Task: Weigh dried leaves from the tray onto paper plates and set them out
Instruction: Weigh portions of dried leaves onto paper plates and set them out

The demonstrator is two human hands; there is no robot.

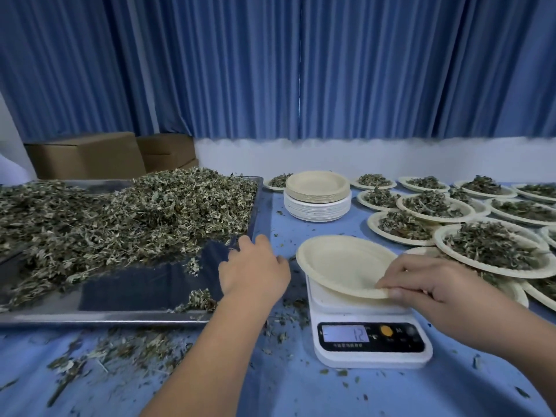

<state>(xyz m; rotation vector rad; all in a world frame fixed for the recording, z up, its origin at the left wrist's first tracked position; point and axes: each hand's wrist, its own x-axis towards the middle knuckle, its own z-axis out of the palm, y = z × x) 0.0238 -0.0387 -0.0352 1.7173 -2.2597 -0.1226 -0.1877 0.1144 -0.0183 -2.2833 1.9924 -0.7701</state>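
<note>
A: Left fingers point(261, 242) loose, grasping nothing; dried leaves point(120, 218) just left of them, heaped on tray point(90, 317).
B: Right fingers point(391, 281) pinching empty paper plate point(340, 260) atop scale point(370, 356). Best released before zeroing; then small pinches.

before me the blue table point(301, 395) bears the tray point(90, 319) at left, the scale point(373, 361) in the middle, a plate stack point(317, 206) behind, filled plates point(511, 273) at right, and leaf bits point(129, 350) scattered near my edge.
</note>
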